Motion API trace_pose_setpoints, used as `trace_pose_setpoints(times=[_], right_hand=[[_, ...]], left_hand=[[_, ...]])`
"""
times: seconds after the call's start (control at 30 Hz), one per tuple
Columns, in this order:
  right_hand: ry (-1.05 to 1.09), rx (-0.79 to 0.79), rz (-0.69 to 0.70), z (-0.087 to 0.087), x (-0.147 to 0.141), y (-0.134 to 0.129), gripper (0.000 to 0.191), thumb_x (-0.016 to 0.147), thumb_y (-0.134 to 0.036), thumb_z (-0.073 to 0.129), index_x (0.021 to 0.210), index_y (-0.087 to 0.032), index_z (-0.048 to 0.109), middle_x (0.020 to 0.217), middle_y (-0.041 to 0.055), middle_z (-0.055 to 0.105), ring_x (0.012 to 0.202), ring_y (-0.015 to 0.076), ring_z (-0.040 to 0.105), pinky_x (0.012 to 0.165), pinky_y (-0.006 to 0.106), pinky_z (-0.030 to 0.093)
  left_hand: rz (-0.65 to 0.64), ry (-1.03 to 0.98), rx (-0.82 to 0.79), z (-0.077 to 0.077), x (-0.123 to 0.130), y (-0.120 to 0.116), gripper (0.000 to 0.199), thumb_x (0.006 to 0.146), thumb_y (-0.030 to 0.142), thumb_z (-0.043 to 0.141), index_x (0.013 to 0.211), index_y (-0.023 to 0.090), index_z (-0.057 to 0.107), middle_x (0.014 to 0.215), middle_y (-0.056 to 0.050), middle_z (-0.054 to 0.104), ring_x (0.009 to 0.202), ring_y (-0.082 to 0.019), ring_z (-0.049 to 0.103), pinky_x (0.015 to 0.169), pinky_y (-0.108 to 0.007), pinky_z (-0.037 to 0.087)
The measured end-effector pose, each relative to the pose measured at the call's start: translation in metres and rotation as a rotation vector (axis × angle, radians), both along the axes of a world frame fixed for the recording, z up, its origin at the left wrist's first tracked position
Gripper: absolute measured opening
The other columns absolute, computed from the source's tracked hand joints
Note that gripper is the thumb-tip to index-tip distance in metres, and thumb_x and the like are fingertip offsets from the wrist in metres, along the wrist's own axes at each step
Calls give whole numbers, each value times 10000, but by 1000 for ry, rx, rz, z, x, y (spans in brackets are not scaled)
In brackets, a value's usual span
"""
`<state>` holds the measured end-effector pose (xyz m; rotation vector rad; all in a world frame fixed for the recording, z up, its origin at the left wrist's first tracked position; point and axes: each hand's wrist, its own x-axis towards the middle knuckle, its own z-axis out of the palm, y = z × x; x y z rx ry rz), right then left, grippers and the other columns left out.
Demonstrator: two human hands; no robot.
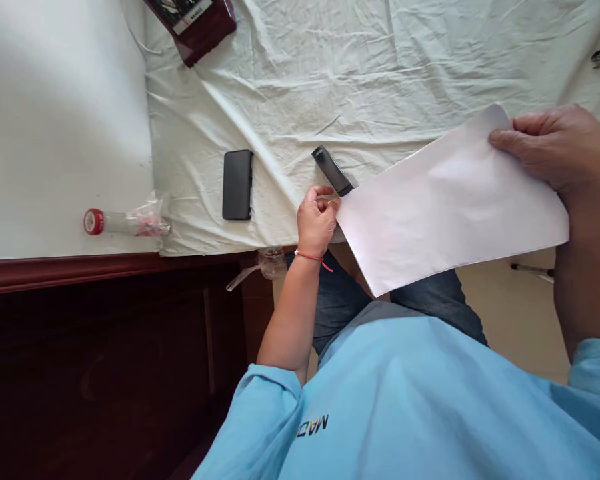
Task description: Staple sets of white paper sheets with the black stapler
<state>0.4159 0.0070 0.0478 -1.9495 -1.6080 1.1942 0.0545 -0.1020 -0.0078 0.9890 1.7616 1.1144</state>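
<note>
White paper [450, 207] is stretched between my two hands, tilted, over the table's front edge and my lap. My left hand [318, 220], with a red string round its wrist, pinches the paper's left corner. At the upper right, my right hand [555, 143] grips the other end, thumb on top and the remaining fingers partly hidden. A dark stapler-like object [332, 170] lies on the cloth just beyond my left hand, its near end close to the paper's corner.
On the pale cloth [290, 80] lies a black phone [237, 185]. A red-capped bottle [125, 223] with plastic wrap is at the left. A dark red box [200, 30] stands at the back. Plastic wrapping [270, 263] hangs at the front edge.
</note>
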Motion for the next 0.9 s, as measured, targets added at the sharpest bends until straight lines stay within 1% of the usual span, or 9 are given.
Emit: trace_pose_setpoints(times=[0.13, 0.27, 0.43, 0.5, 0.57, 0.67, 0.77, 0.83, 0.9], right_hand=[[23, -83, -97, -6, -3, -1, 339, 947, -460, 752, 1082, -159, 827, 881, 86, 776, 603, 100, 639, 508, 203, 453], [-1, -86, -89, -1, -8, -2, 261, 913, -374, 746, 1012, -148, 834, 802, 63, 749, 574, 90, 609, 489, 191, 424], [36, -31, -138, 3, -10, -3, 275, 914, -363, 749, 1058, -142, 826, 805, 49, 722, 588, 63, 563, 531, 206, 423], [48, 0, -163, -1, -6, -2, 300, 911, -388, 765, 1077, -144, 820, 839, 53, 721, 607, 57, 552, 544, 215, 424], [65, 26, -164, -6, -1, 1, 324, 908, -419, 781, 1080, -146, 815, 871, 59, 723, 628, 55, 551, 553, 219, 430], [81, 13, -154, -12, 6, 4, 331, 909, -445, 786, 1060, -151, 809, 932, 75, 741, 645, 63, 572, 564, 234, 453], [67, -8, -159, -13, 7, 6, 315, 906, -439, 787, 1040, -155, 805, 973, 86, 762, 645, 71, 584, 554, 232, 454], [76, -13, -174, -11, 5, 5, 294, 887, -410, 800, 1038, -159, 810, 970, 91, 767, 645, 84, 593, 540, 233, 452], [95, -17, -193, -8, 1, 4, 273, 863, -371, 811, 1043, -165, 819, 947, 90, 765, 644, 99, 602, 529, 240, 455]], left_hand=[[55, 1, -27, 4, 5, 6, 150, 953, 84, 639, 937, 226, 594, 519, 112, 428, 418, -76, 343, 442, -230, 242], [58, 46, -28, 6, 4, 11, 175, 918, 58, 661, 888, 220, 600, 523, 96, 487, 433, -81, 393, 449, -228, 263], [52, 117, 54, -6, 2, 5, 123, 960, 131, 677, 935, 228, 605, 541, 93, 502, 470, -100, 483, 511, -240, 359], [59, 155, 118, -13, 1, 0, 89, 976, 179, 683, 978, 229, 610, 600, 76, 559, 521, -110, 550, 558, -248, 430], [85, 219, 211, -17, 0, -5, 69, 993, 237, 688, 1028, 226, 629, 761, 29, 672, 652, -121, 642, 673, -263, 530], [78, 388, 359, -16, -2, -11, 210, 1028, 389, 681, 1167, 231, 693, 1196, -78, 750, 1079, -189, 728, 966, -339, 603], [-61, 525, 452, -10, -5, -9, 388, 1043, 532, 650, 1310, 262, 726, 1473, -111, 684, 1467, -275, 589, 1233, -467, 502], [-174, 550, 482, -8, -8, -5, 433, 1050, 576, 618, 1331, 272, 743, 1504, -102, 691, 1556, -294, 529, 1339, -531, 395], [-247, 552, 490, -7, -13, 1, 454, 1066, 595, 573, 1327, 274, 760, 1491, -96, 717, 1556, -291, 549, 1363, -553, 368]])
